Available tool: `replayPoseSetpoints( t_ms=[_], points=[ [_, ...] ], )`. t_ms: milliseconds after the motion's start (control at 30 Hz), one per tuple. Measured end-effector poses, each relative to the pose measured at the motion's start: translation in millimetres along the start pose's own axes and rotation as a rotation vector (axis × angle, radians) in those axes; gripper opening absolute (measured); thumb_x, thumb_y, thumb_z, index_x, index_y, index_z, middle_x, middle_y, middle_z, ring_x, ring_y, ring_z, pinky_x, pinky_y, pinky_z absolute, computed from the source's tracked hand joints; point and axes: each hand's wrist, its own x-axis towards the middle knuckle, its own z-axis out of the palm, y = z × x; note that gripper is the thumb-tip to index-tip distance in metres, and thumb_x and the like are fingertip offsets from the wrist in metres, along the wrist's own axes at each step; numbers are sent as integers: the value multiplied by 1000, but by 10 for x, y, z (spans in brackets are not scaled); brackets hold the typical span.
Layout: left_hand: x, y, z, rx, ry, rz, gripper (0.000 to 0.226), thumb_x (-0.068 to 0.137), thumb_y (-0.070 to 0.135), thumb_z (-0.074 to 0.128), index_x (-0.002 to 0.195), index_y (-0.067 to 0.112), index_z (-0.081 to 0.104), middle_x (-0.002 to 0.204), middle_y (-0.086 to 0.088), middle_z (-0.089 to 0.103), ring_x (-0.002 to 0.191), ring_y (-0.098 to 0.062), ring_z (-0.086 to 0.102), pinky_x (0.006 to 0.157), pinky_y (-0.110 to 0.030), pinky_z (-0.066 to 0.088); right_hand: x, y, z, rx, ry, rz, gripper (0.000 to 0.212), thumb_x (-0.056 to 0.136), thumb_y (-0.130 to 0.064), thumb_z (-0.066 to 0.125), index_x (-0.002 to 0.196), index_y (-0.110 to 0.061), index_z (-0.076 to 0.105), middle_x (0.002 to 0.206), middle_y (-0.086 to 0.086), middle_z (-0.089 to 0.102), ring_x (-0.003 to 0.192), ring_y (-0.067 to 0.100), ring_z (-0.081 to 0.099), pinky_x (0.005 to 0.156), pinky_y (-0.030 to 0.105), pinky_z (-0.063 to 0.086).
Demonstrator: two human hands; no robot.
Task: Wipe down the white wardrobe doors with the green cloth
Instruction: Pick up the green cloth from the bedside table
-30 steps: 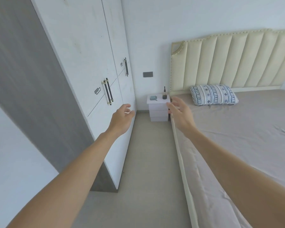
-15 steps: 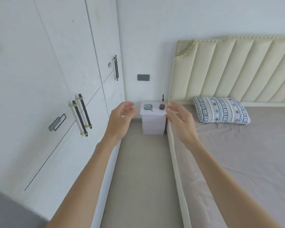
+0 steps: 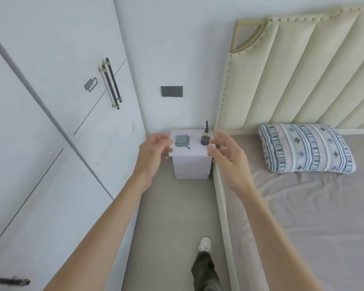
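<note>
Both hands reach forward in the air with fingers loosely spread, holding nothing. The left hand [image 3: 153,153] hangs in front of the left edge of a small white nightstand [image 3: 190,164]; the right hand [image 3: 226,153] hangs in front of its right edge. Between them, on the nightstand's top, lies the folded green cloth [image 3: 182,140], just past the left hand's fingertips, with a dark bottle [image 3: 205,138] beside it. The white wardrobe doors [image 3: 57,106] stand on the left, the bed [image 3: 313,217] on the right.

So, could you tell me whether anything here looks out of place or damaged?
Nothing is spilled or broken. The wardrobe doors show faint smudges near the bottom right, the bedsheet is wrinkled, and the folded green cloth sits on the nightstand.
</note>
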Motion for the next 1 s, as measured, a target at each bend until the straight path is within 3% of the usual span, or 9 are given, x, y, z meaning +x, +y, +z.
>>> replayPoseSetpoints(
  t_ms=[133,300,500,600,733,833,867,933,1000],
  points=[
    [1293,-452,443,25,29,-105,16,98,20,66,112,12,67,100,2,68,90,-15,70,84,-36,54,1300,656,93,-5,-65,87,45,99,-36,64,142,-36,53,122,-16,65,101,12,69,88,30,54],
    [2826,-843,763,87,80,-239,22,100,18,64,121,10,66,104,3,68,89,-12,69,78,-26,53,2868,1219,320,-98,-139,206,44,98,-36,63,141,-32,54,118,-14,66,98,12,69,88,33,56],
    [4509,-1593,931,183,60,-454,5,97,21,64,102,19,66,110,-2,69,87,-11,65,77,-27,50,4224,2222,897,-180,-246,430,47,100,-33,62,144,-23,51,119,-10,64,98,22,68,61,23,45],
    [5377,-2132,1001,235,74,-498,15,94,21,64,107,14,68,107,-7,70,89,-15,65,83,-33,52,4754,2907,1234,-231,-292,503,46,100,-31,61,144,-22,51,117,-8,64,97,21,68,58,23,43],
    [6502,-3106,1110,304,31,-605,15,93,22,65,106,15,66,115,-8,69,107,-27,66,86,-37,52,5500,3917,1727,-296,-283,600,45,99,-31,61,143,-24,51,116,-8,64,95,20,69,68,29,50],
    [7145,-3782,1199,425,-35,-634,7,98,17,60,102,13,62,97,-3,64,89,-27,58,68,-28,45,6006,4680,2147,-349,-308,664,45,100,-27,57,144,-22,49,119,-5,63,101,20,64,81,37,55],
    [7292,-4021,1223,499,-68,-624,9,100,16,56,106,12,61,97,-3,61,86,-27,55,66,-29,44,6132,4915,2272,-377,-326,672,47,99,-26,56,145,-21,48,122,-2,64,103,22,63,85,40,56],
    [7665,-4572,1294,643,-120,-596,35,105,22,53,137,7,53,121,-10,59,93,-28,61,75,-35,51,6448,5467,2548,-448,-353,676,52,99,-24,54,149,-20,44,130,3,59,106,26,62,86,45,57],
    [7905,-4960,1344,762,-152,-586,49,105,32,53,145,5,42,131,-14,58,101,-31,64,79,-39,52,6682,5854,2737,-495,-352,693,60,99,-25,53,155,-21,32,142,6,45,119,28,55,88,40,52]
  ],
)
